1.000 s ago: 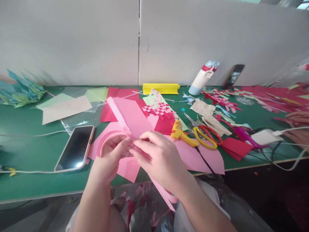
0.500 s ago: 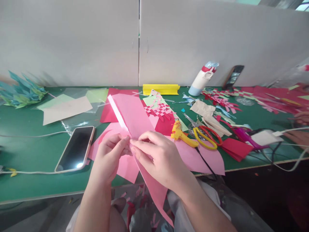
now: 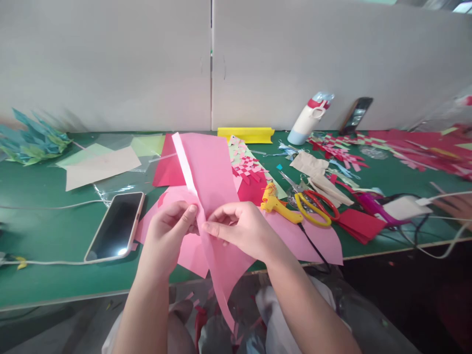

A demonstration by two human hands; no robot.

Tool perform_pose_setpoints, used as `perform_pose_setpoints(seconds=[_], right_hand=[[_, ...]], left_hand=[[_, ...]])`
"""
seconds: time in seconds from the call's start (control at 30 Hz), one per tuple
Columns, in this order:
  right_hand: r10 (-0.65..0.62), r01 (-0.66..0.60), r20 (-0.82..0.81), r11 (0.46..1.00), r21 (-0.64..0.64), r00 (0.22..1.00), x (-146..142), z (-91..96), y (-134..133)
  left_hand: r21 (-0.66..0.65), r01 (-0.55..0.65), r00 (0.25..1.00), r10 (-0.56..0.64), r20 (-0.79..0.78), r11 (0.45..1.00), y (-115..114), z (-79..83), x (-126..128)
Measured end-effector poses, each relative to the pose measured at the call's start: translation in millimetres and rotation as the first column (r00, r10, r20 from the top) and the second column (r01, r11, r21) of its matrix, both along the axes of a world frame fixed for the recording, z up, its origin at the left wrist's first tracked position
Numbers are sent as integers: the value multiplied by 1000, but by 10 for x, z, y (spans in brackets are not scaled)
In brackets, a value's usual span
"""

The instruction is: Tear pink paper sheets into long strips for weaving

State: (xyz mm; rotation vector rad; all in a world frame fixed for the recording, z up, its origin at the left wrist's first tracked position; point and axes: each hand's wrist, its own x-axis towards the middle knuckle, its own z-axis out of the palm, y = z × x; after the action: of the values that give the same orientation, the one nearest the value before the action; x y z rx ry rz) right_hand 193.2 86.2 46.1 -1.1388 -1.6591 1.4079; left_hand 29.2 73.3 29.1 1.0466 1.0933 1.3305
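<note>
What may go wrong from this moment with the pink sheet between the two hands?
The left hand and the right hand pinch the pink sheet near its narrow edge strip; uneven pressure might wrinkle it.
Its lower end hangs past the edge of the green table, so it could bend or snag.
The yellow glue gun lies partly over other pink paper; if hot, which I cannot tell, it might mark that.

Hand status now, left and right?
Left hand: closed, pinching the folded edge of a pink sheet.
Right hand: thumb and fingertips at the same fold; whether closed on it cannot be told.
</note>
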Motion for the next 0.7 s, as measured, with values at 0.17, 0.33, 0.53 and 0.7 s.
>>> perform_pose_setpoints(seconds=[0.17, 0.33, 0.53, 0.7], right_hand=[[-38, 38, 9, 999, -14, 999, -22, -48, 37], [-11, 11, 7, 999, -49, 1000, -26, -97, 66], [86, -93, -46, 981, -170, 995, -28, -117, 90], [72, -88, -90, 978, -188, 993, -55, -160, 107]], left_hand=[[14, 30, 996, -29, -90, 999, -3, -3, 16], [-47, 13, 992, -19, -128, 999, 1, -7, 27], [-63, -110, 989, 103, -106, 992, 12, -8, 34], [-65, -149, 987, 145, -63, 987, 21, 1, 35]])
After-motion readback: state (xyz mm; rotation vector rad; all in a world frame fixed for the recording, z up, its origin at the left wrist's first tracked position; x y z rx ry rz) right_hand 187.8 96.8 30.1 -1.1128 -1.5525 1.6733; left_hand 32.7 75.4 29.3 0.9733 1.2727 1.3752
